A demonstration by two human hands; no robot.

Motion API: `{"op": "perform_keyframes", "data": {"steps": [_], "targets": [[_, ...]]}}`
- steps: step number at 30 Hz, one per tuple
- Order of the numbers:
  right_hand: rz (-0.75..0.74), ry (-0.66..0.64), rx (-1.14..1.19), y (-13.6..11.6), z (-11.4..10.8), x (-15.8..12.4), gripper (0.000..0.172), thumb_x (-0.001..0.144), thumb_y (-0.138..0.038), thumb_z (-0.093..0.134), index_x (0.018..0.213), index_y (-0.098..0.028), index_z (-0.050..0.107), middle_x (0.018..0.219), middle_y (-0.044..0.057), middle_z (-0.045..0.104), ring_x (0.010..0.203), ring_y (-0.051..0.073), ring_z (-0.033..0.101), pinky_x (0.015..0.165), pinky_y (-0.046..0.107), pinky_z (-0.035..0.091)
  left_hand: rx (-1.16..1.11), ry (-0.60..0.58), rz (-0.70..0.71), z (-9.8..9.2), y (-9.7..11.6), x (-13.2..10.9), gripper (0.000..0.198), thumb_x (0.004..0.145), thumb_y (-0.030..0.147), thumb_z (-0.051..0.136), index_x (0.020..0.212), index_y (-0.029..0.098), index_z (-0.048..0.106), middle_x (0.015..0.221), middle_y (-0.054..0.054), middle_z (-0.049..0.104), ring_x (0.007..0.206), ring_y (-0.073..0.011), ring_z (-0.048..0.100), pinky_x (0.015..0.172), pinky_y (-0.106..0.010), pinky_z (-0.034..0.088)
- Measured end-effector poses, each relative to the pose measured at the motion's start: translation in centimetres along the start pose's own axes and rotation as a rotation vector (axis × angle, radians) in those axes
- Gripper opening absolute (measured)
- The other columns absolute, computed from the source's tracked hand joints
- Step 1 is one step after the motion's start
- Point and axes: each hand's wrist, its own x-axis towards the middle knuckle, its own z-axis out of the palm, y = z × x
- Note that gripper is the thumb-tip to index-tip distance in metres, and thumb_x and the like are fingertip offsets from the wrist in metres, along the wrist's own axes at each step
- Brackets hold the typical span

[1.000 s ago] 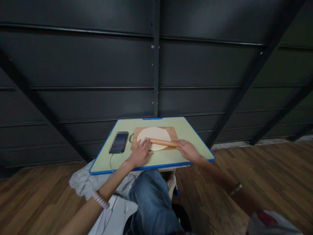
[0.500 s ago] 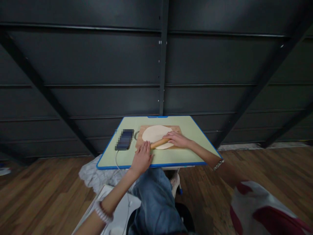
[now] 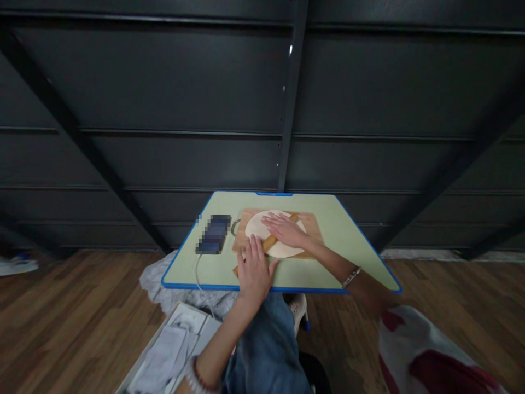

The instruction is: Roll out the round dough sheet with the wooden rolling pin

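Note:
A round, flat sheet of pale dough [image 3: 253, 226] lies on a wooden cutting board [image 3: 315, 225]. Slanted across the dough is a wooden rolling pin [image 3: 269, 242], its far end showing past my right hand and its near end beside my left. My left hand [image 3: 255, 271] rests over the near part of the pin, fingers stretched out and thumb spread. My right hand [image 3: 285, 229] lies flat across the far part, fingers extended over the dough. Neither hand wraps round the pin; the palms hide parts of it.
The board sits on a small pale green table [image 3: 353, 257] with a blue edge. A phone [image 3: 215, 234], partly pixelated, lies left of the board with a white cable [image 3: 197, 271]. An open white box [image 3: 164, 350] stands low on the left. Dark wall panels [image 3: 184, 82] rise behind.
The rolling pin has turned to a steeper slant. My right hand has gone from its end to lying flat across it; my left hand's fingers are more spread. The view has shifted slightly.

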Motion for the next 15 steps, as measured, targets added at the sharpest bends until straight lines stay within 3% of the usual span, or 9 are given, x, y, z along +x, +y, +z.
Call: {"op": "perform_keyframes", "data": {"steps": [5,10,15], "targets": [[0.080,0.013,-0.046,0.3,1.4,4.0,0.053,0.097,-0.042,0.013,0.141,-0.021,0.034,0.146,0.002,0.035,0.137,0.016,0.022,0.112,0.040,0.013,0.044,-0.009,-0.021,1.5,-3.9,3.7,0.063,0.095,0.044,0.022,0.140,0.000,0.030,0.144,-0.021,0.032,0.136,-0.0278,0.025,0.111,-0.050,0.011],[0.194,-0.058,0.000,1.0,2.2,7.8,0.057,0.096,-0.048,0.011,0.144,-0.023,0.028,0.149,0.000,0.027,0.139,0.016,0.016,0.112,0.042,0.012,0.035,-0.131,-0.016,2.4,-7.1,7.5,0.062,0.095,0.043,0.013,0.141,0.003,0.030,0.147,-0.016,0.028,0.138,-0.0240,0.020,0.111,-0.045,0.019],[0.292,-0.108,0.055,1.1,2.0,10.0,0.058,0.096,-0.046,0.009,0.145,-0.019,0.025,0.150,0.003,0.025,0.139,0.018,0.015,0.111,0.044,0.013,0.000,-0.239,-0.057,3.1,-8.5,9.7,0.064,0.094,0.045,0.010,0.143,0.006,0.025,0.150,-0.012,0.022,0.139,-0.0226,0.015,0.111,-0.045,0.019]]}}
